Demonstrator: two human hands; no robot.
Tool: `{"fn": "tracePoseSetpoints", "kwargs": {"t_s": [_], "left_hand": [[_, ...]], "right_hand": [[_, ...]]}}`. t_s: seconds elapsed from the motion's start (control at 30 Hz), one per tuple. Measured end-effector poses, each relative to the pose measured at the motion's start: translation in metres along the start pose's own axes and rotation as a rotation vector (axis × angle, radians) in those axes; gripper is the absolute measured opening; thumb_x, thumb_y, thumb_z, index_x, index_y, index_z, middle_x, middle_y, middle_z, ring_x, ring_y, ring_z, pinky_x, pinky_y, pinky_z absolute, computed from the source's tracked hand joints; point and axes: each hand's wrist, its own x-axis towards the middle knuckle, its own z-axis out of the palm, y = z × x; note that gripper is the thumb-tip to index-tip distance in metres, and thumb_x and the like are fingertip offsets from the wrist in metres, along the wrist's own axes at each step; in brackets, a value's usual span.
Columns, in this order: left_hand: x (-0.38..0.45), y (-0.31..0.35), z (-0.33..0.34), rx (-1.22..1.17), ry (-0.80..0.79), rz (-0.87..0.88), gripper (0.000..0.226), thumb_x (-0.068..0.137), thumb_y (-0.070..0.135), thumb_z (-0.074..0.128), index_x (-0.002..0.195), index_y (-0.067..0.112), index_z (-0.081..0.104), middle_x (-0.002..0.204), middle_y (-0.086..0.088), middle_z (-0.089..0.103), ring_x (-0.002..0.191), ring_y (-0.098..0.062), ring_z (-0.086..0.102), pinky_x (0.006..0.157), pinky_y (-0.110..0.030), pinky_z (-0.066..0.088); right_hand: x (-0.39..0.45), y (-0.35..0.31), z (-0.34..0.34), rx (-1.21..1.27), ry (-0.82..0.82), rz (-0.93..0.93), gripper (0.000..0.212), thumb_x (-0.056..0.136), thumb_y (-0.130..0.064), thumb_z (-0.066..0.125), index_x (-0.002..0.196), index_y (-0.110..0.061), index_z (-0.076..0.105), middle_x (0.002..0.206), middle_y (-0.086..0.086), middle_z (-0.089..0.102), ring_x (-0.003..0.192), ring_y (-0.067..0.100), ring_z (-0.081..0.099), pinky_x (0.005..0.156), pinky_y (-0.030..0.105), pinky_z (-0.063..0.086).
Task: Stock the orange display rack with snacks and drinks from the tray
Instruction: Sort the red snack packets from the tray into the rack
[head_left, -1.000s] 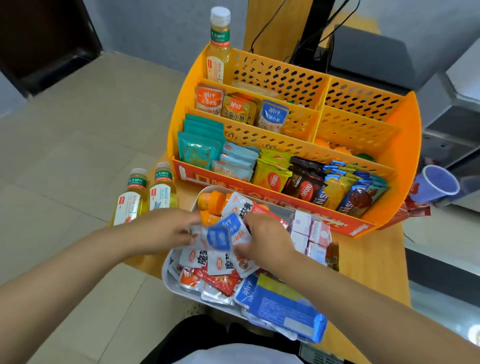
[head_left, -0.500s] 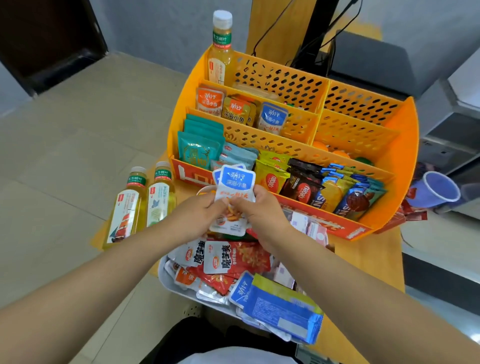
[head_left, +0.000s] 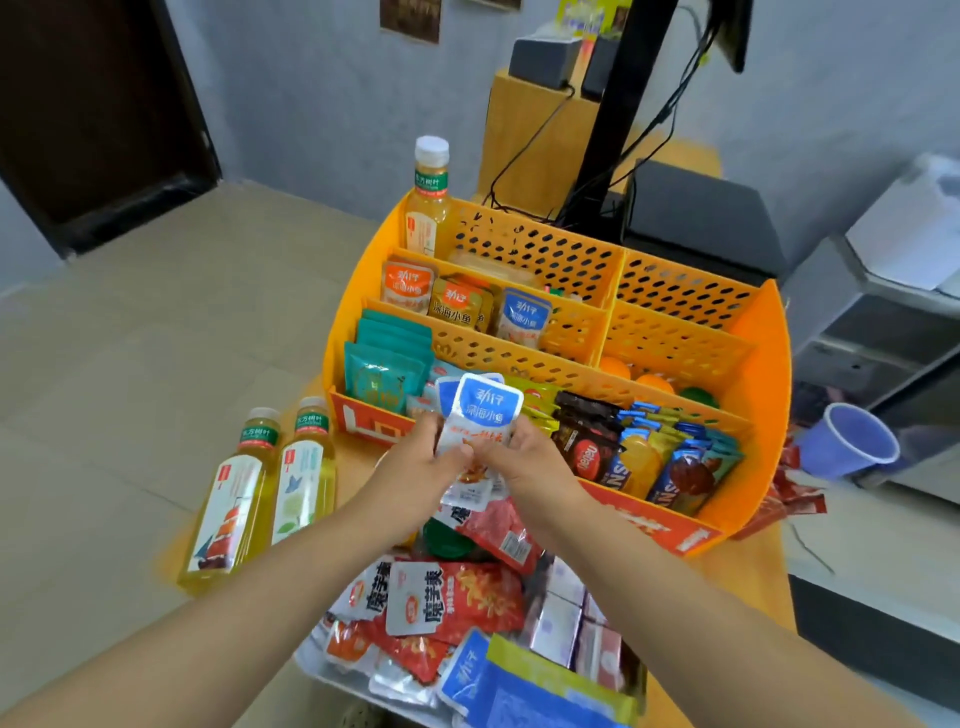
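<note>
My left hand (head_left: 415, 462) and my right hand (head_left: 524, 460) together hold a small stack of blue-and-white fish snack packets (head_left: 480, 415) upright, just in front of the orange display rack (head_left: 763, 374). The rack's front row holds teal, yellow, dark and blue packets; its middle row has orange, gold and blue fish packets (head_left: 522, 317). One tea bottle (head_left: 427, 195) stands in the rack's back left corner. Below my hands the white tray (head_left: 317, 670) holds red-and-white snack packets (head_left: 452, 597), a green lid and small boxes.
Two yellow tea bottles (head_left: 265, 483) stand on the wooden table left of the tray. A purple cup (head_left: 847, 441) lies on its side right of the rack, with red sachets beneath it. A black stand and cables rise behind the rack. A blue pouch (head_left: 545, 696) lies at the tray's near edge.
Both hands gathered blue-and-white packets from the tray, then lifted them up toward the rack's front. The view has tilted upward, showing more of the wall.
</note>
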Motion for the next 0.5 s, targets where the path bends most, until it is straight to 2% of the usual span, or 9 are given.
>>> {"fn": "tracePoseSetpoints", "kwargs": {"t_s": [0.03,0.1,0.2,0.3,0.4,0.5], "left_hand": [[0.005,0.005,0.0,0.022,0.032,0.023,0.016,0.096,0.027,0.055,0.105,0.04,0.051,0.099,0.012,0.066,0.089,0.0,0.061,0.071,-0.022,0.049],[0.018,0.014,-0.004,0.061,0.088,0.087,0.016,0.096,0.022,0.055,0.104,0.036,0.052,0.095,0.01,0.065,0.086,-0.003,0.061,0.069,-0.024,0.049],[0.045,0.035,-0.013,0.149,0.113,0.175,0.017,0.093,0.023,0.059,0.108,0.028,0.054,0.092,0.011,0.063,0.086,-0.01,0.061,0.068,-0.031,0.047],[0.08,0.059,-0.02,0.315,0.181,0.295,0.018,0.09,0.028,0.061,0.107,0.023,0.062,0.094,0.004,0.066,0.086,-0.015,0.058,0.069,-0.036,0.047],[0.12,0.082,-0.021,0.615,0.33,0.429,0.016,0.089,0.028,0.061,0.101,0.02,0.067,0.096,-0.002,0.063,0.09,-0.019,0.049,0.073,-0.035,0.04],[0.148,0.093,-0.016,0.632,0.275,0.446,0.013,0.087,0.024,0.064,0.1,0.02,0.066,0.096,-0.002,0.063,0.092,-0.022,0.057,0.074,-0.037,0.048]], "right_hand": [[0.004,-0.004,0.002,-0.005,0.005,-0.011,0.025,0.089,-0.002,0.065,0.108,-0.018,0.06,0.097,-0.003,0.076,0.091,0.014,0.071,0.072,0.024,0.055],[0.011,-0.019,0.002,-0.078,0.023,-0.06,0.022,0.09,-0.007,0.065,0.108,-0.019,0.061,0.101,-0.001,0.074,0.094,0.014,0.07,0.077,0.026,0.054],[0.027,-0.051,-0.009,-0.32,0.107,-0.221,0.022,0.086,-0.012,0.072,0.102,-0.027,0.066,0.093,-0.013,0.071,0.079,-0.006,0.065,0.063,0.01,0.047],[0.045,-0.081,-0.022,-0.503,0.25,-0.358,0.026,0.085,-0.013,0.072,0.105,-0.028,0.066,0.093,-0.012,0.069,0.082,0.002,0.063,0.068,0.017,0.046],[0.066,-0.1,-0.031,-0.633,0.428,-0.408,0.015,0.088,-0.013,0.066,0.094,-0.027,0.067,0.081,-0.007,0.068,0.068,0.01,0.061,0.057,0.025,0.047],[0.084,-0.108,-0.041,-0.752,0.543,-0.395,0.012,0.089,-0.013,0.061,0.091,-0.022,0.068,0.079,-0.004,0.068,0.065,0.007,0.06,0.048,0.022,0.045]]}}
